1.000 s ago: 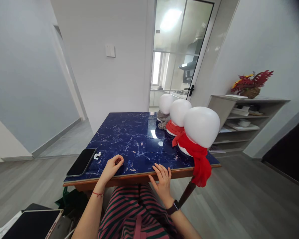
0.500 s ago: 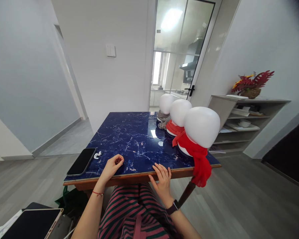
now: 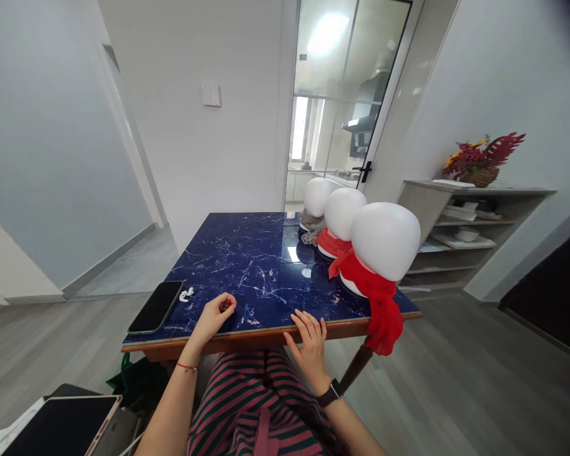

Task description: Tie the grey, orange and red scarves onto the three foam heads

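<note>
My left hand [image 3: 217, 315] rests near the front edge of the dark blue marble-patterned table [image 3: 237, 253], its fingers curled towards the thumb and nothing seen inside. Just left of it lie white earbuds [image 3: 186, 294] and a black-screened phone [image 3: 156, 308]. With fingers stretched out, my right hand [image 3: 308, 345] touches the table's front edge and holds nothing. Three white head-shaped forms stand along the right side: the nearest form [image 3: 386, 239] wears a red scarf [image 3: 384, 310], the middle form [image 3: 344, 212] a coral-red scarf [image 3: 331, 244], the farthest form [image 3: 317, 196] a grey scarf [image 3: 312, 226].
The red scarf's end hangs over the table edge. A tablet [image 3: 59, 425] lies at the lower left, by a dark green bag [image 3: 137, 377]. On the right a grey shelf [image 3: 420, 209] carries a red plant [image 3: 482, 161]. Behind the table is a glass door [image 3: 327, 82].
</note>
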`<act>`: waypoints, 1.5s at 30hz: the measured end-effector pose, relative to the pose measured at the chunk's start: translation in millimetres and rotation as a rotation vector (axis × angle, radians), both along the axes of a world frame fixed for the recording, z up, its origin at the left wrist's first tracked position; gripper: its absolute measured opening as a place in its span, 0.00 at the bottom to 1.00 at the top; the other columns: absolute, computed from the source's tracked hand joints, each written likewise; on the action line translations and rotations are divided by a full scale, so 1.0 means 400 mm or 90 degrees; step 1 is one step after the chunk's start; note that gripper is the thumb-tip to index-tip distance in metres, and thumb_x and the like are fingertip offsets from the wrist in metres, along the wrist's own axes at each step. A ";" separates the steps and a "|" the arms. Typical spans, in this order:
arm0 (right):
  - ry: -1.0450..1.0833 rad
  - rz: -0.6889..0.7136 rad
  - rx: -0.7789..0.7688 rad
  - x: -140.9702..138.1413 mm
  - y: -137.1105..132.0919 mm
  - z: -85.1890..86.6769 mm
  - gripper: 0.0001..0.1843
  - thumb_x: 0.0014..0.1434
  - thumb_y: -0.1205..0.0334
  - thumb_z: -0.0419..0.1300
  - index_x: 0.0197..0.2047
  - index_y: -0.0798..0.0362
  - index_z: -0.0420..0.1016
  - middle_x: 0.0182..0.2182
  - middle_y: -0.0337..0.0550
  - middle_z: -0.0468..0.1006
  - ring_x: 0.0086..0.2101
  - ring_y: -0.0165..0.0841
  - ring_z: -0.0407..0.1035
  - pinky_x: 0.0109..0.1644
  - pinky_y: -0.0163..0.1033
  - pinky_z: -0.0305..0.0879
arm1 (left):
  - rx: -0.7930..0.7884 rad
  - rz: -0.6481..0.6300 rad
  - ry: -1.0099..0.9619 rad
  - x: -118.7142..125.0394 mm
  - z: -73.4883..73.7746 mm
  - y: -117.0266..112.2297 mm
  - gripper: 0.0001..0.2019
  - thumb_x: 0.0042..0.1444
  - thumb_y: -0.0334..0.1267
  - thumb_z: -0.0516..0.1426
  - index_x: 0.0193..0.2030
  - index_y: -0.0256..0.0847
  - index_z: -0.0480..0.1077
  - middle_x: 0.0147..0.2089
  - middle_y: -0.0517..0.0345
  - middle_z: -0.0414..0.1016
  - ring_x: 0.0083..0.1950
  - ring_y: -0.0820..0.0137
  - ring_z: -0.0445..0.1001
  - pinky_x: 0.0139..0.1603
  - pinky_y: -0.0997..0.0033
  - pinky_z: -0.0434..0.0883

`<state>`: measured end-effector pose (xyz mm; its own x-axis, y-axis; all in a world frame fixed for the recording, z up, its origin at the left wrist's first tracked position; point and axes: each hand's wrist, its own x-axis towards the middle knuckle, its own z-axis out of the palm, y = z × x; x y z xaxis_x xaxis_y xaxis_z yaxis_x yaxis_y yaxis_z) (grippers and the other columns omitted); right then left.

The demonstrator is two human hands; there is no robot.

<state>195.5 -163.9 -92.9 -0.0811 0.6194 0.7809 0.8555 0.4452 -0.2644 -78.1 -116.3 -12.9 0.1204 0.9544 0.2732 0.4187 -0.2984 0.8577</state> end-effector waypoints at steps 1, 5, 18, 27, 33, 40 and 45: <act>0.001 0.000 0.001 0.000 0.000 0.000 0.19 0.61 0.56 0.55 0.55 0.49 0.66 0.51 0.46 0.73 0.53 0.38 0.63 0.63 0.53 0.40 | -0.001 0.000 -0.001 0.000 0.000 0.000 0.07 0.53 0.41 0.55 0.32 0.39 0.68 0.29 0.61 0.69 0.31 0.71 0.67 0.35 0.73 0.64; 0.003 0.000 0.000 0.000 0.000 0.000 0.19 0.61 0.56 0.55 0.55 0.49 0.66 0.51 0.46 0.73 0.52 0.38 0.64 0.63 0.53 0.40 | -0.005 0.003 -0.001 0.000 0.000 0.000 0.09 0.53 0.43 0.55 0.32 0.39 0.68 0.29 0.60 0.69 0.32 0.71 0.67 0.36 0.73 0.65; 0.006 -0.001 0.001 0.000 -0.001 0.000 0.19 0.61 0.56 0.55 0.55 0.49 0.66 0.51 0.46 0.73 0.52 0.39 0.64 0.63 0.53 0.41 | 0.004 0.013 0.001 0.009 0.021 -0.009 0.12 0.55 0.46 0.53 0.29 0.40 0.68 0.27 0.60 0.70 0.31 0.70 0.69 0.36 0.72 0.66; -0.004 -0.008 -0.001 0.000 0.000 -0.001 0.19 0.61 0.56 0.55 0.55 0.49 0.67 0.51 0.46 0.73 0.52 0.39 0.64 0.63 0.53 0.41 | 0.004 0.012 0.003 0.004 0.010 -0.005 0.10 0.54 0.44 0.54 0.30 0.40 0.68 0.26 0.61 0.69 0.30 0.71 0.68 0.34 0.73 0.65; 0.006 -0.001 0.002 0.000 0.000 -0.001 0.19 0.61 0.56 0.55 0.55 0.49 0.66 0.51 0.46 0.73 0.52 0.38 0.64 0.63 0.53 0.41 | -0.004 0.008 0.009 0.003 0.008 -0.005 0.11 0.55 0.45 0.53 0.30 0.40 0.67 0.26 0.61 0.68 0.30 0.71 0.67 0.36 0.72 0.65; 0.005 -0.001 -0.004 -0.001 -0.002 0.001 0.19 0.61 0.56 0.55 0.55 0.48 0.66 0.51 0.45 0.73 0.52 0.39 0.64 0.62 0.54 0.42 | 0.001 0.000 -0.005 0.003 0.008 -0.005 0.09 0.54 0.42 0.54 0.30 0.40 0.67 0.26 0.62 0.67 0.30 0.72 0.66 0.35 0.73 0.64; -0.005 0.034 -0.047 0.016 -0.014 0.031 0.20 0.61 0.57 0.55 0.56 0.48 0.65 0.52 0.45 0.72 0.53 0.39 0.63 0.62 0.53 0.45 | -0.007 -0.003 0.001 0.005 0.015 -0.009 0.08 0.53 0.42 0.55 0.30 0.39 0.67 0.27 0.62 0.67 0.30 0.72 0.65 0.34 0.73 0.63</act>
<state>201.9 -169.6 -80.6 -0.1224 0.6697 0.7324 0.8331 0.4704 -0.2909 -76.1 -119.9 -7.1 0.1255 0.9567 0.2625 0.4187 -0.2910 0.8602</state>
